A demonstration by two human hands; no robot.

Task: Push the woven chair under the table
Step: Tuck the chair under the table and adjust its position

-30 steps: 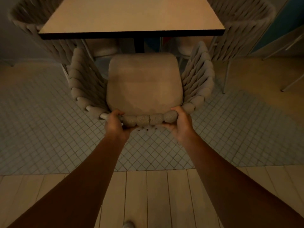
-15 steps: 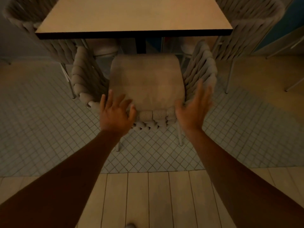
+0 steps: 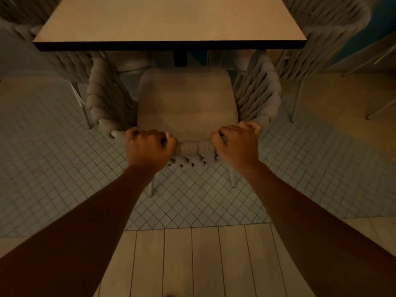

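The woven chair [image 3: 187, 99] faces away from me, with a beige seat cushion and thick braided cord around its curved back and arms. Its front edge sits just below the near edge of the square table [image 3: 169, 20], whose top is pale with a dark rim. My left hand [image 3: 147, 147] is closed over the top rail of the chair back, left of centre. My right hand [image 3: 237, 144] grips the same rail, right of centre. Both forearms reach straight ahead. The chair's two rear legs show below the rail.
Two more woven chairs stand at the table's far left [image 3: 53, 58] and far right [image 3: 321, 39] corners. A dark table pedestal [image 3: 180, 57] stands beyond the seat. The floor is small grey tiles [image 3: 42, 159], then pale planks [image 3: 192, 260] near me. Thin metal legs [image 3: 381, 108] show at right.
A second ago both hands gripped the rail, half a second ago they were lifted off it with fingers spread, and now they grip it again. The chair sits slightly nearer the table.
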